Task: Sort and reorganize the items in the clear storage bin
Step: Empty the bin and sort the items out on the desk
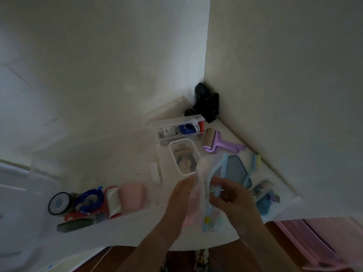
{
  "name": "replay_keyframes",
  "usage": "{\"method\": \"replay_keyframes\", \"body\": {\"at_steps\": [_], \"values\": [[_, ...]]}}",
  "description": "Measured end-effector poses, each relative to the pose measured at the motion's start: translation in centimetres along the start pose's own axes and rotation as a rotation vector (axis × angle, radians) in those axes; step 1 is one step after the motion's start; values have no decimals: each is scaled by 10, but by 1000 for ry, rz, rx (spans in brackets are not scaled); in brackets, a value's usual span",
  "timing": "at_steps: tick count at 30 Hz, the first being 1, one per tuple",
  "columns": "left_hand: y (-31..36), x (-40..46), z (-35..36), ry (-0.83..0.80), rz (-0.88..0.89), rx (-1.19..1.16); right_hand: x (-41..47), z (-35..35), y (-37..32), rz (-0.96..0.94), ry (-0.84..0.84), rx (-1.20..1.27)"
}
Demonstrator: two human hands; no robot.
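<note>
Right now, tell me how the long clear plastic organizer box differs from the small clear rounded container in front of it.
The long clear plastic organizer box is narrow and elongated; the small clear rounded container is shorter, with rounded corners. The organizer box holds a coiled blue cable, white cords and something orange-red; the rounded container's contents are too blurred to name. The organizer box lies farther back, toward the wall corner; the rounded container sits nearer the hands. Both are see-through, open-topped and rest on the white table.
</note>
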State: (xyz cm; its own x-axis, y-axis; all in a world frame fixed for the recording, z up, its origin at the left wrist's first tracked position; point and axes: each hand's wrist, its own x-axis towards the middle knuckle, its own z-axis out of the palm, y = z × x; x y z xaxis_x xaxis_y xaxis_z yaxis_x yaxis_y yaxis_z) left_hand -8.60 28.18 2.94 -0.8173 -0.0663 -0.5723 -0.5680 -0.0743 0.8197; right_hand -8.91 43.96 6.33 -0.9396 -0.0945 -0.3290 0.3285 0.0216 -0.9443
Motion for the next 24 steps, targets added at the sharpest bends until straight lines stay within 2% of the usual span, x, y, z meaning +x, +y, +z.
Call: {"method": "replay_keyframes", "body": {"at_steps": [1, 3, 6, 7, 9, 10, 12, 13, 15, 19, 24], "values": [[-6, 3, 4, -47, -73, 33, -1, -4, -2, 23, -21, 81], [-16, 9, 7, -126, -167, -115, -2, -11, -6, 54, -70, 185], [-29, 18, 16, -79, -260, -422, 1, -22, -16, 110, -138, 285], [-33, 22, 18, -44, -290, -479, 5, -26, -16, 145, -119, 336], [-42, 31, 23, -61, -295, -636, 23, -35, -5, 228, 36, 367], [-45, 31, 24, -92, -272, -706, 38, -39, 8, 256, 153, 280], [-53, 33, 25, -19, -352, -738, 76, -48, 42, 288, 358, -127], [-56, 32, 26, -25, -364, -774, 94, -50, 57, 315, 406, -351], [-51, 27, 30, -97, -343, -858, 129, -48, 82, 377, 379, -664], [-58, 35, 29, -21, -352, -792, 174, -29, 111, 392, 317, -883], [-56, 38, 32, -5, -317, -735, 200, -20, 133, 385, 291, -920]]}}
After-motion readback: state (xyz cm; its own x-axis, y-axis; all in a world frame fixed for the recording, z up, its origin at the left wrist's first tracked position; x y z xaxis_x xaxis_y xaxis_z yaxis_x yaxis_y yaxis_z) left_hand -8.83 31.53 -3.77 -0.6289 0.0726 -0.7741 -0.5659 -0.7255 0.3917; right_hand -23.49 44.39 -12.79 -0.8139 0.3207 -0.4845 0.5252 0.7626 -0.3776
